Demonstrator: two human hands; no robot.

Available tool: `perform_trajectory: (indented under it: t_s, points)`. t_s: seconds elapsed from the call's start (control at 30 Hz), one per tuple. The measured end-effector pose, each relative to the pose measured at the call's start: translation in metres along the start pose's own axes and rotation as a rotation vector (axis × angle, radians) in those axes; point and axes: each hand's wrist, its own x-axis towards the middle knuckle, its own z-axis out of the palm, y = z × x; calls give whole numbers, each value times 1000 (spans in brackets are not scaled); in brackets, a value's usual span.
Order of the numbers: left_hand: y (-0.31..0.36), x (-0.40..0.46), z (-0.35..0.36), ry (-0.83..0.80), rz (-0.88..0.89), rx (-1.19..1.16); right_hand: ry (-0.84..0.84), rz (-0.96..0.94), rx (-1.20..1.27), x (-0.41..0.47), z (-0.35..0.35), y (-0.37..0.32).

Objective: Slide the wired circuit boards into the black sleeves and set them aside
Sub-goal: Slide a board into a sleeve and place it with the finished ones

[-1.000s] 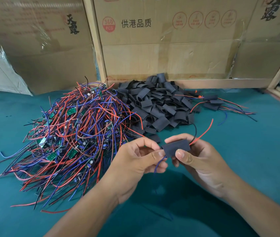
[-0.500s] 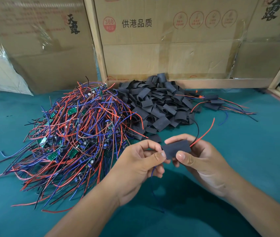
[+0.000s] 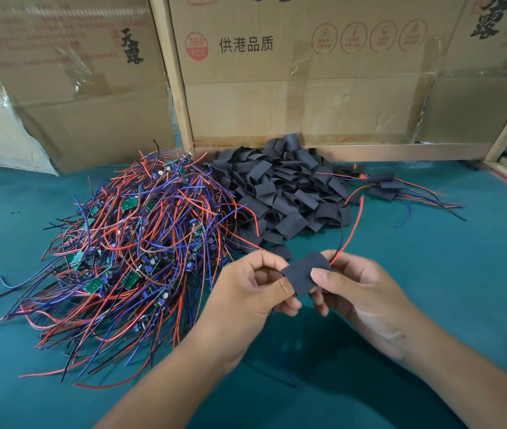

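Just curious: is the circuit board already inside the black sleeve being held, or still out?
Apparently inside: no board shows, and red and black wires leave the sleeve held by both hands.

Printed cardboard boxes behind teal tabletop

Bare green cloth at right and front; wire tangle left, sleeve heap behind.

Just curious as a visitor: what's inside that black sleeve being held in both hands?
The black sleeve hides its contents. A red wire and a dark wire come out its far end, so a board is probably inside, but none shows.
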Motion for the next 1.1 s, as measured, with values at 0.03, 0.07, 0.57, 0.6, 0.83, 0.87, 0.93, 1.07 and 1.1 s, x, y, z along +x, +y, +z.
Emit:
perform_trajectory:
  t_s: [0.03,0.07,0.57,0.6,0.83,0.87,0.93,1.07,1.1]
  points:
    - [-1,0,1,23,26,58,17,12,-2,0,1,1]
    - [-3,1,1,43,48,102,33,22,7,0,2,2]
    - [1,0,3,-15,-18,66,175,4,10,3,0,0]
    - [1,0,4,-23,-32,41,189,-2,7,4,0,1]
    - [-1,0,3,-93,-124,-56,318,-54,-151,4,-4,4]
    - [-1,1,3,-109,-161,-95,334,-78,-221,4,-5,4]
    - [-2,2,2,-124,-180,-92,361,-126,-414,4,-7,4]
    - [-8,-1,1,-93,-145,46,367,-131,-658,1,-11,7]
    - [-9,0,0,-83,-145,49,366,-115,-677,1,-12,6]
